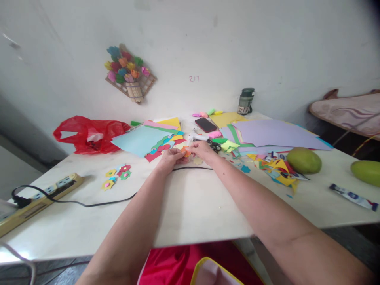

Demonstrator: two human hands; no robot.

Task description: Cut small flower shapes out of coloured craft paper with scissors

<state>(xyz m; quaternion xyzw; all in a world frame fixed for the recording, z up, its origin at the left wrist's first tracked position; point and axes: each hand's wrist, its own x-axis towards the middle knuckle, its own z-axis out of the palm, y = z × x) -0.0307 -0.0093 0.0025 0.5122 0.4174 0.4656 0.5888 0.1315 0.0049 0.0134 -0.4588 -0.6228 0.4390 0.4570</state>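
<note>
Near the middle of the frame, the left hand (171, 159) and right hand (202, 151) meet over the table (196, 209), fingertips of both closed on a small orange paper piece (185, 151) — it sits between them, its outline partly hidden by the fingers. Just above the right hand lie a white tool (196, 137), too small to make out fully, and black-handled scissors (216, 148); a dark phone (206, 125) rests farther up. Left of centre, a cluster of flower-shaped paper cutouts (124, 175) lies on the tabletop, with a light blue sheet (138, 140) above it and a red plastic bag (97, 136) toward the left. A black cord (109, 204) runs from the power strip (63, 188) at lower left and passes below the hands. Right of centre, coloured scraps (280, 168) are heaped below a large purple sheet (267, 132) — and beside them sits a green fruit (304, 160), with a second fruit (367, 172) and a white-and-blue tube (353, 196) at the right edge.
</note>
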